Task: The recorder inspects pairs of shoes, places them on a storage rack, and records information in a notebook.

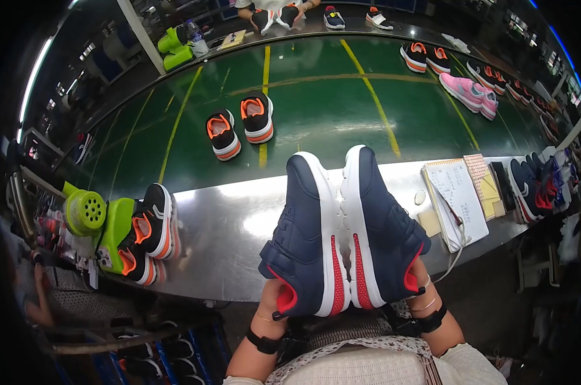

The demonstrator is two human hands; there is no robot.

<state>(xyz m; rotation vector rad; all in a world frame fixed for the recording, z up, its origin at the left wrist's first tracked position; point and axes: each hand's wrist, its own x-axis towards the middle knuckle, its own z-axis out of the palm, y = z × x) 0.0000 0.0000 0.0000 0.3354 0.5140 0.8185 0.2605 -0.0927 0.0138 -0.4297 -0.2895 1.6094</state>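
Fingers hiding from view, cannot tell whether wide or narrow! Left hand (272, 295) sitting inside left navy shoe (303, 234), right hand (419, 274) sitting inside right navy shoe (381, 221), pair hovering at near side of green belt (316, 115), toes pointing toward it. Rack (161, 360), below belt's left end, holding dark shoes (142, 367). Navy uppers looking smooth, strap (284, 254) crossing left one; red linings (288, 299) flashing at collars; white soles (327, 208) facing each other, close together, showing red textured heel panels (363, 276).
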